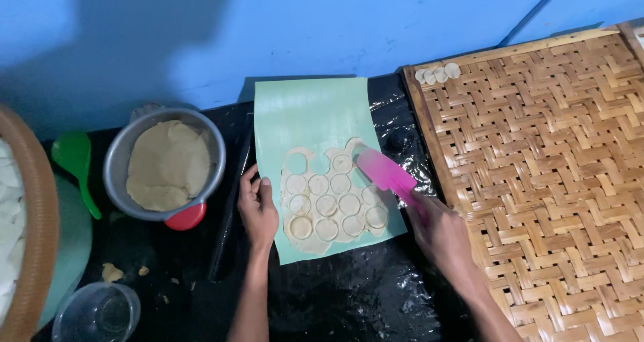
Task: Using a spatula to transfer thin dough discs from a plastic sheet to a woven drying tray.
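Observation:
A pale green mat (305, 110) lies on a black plastic-covered surface. A thin sheet of rolled dough (332, 198) covers its near half, cut into several round discs. My left hand (258, 211) rests flat on the mat's left edge, fingers together, holding it down. My right hand (439, 231) grips the handle of a pink spatula (386, 171), whose blade lies over the top right part of the dough.
A metal bowl (115, 155) of dough with a red cutter (186, 217) at its rim stands to the left, beside a green spoon (75, 161). A woven bamboo tray (543, 174) at right holds a few dough discs (438, 74) in its far corner. A clear cup (97, 313) sits at the near left.

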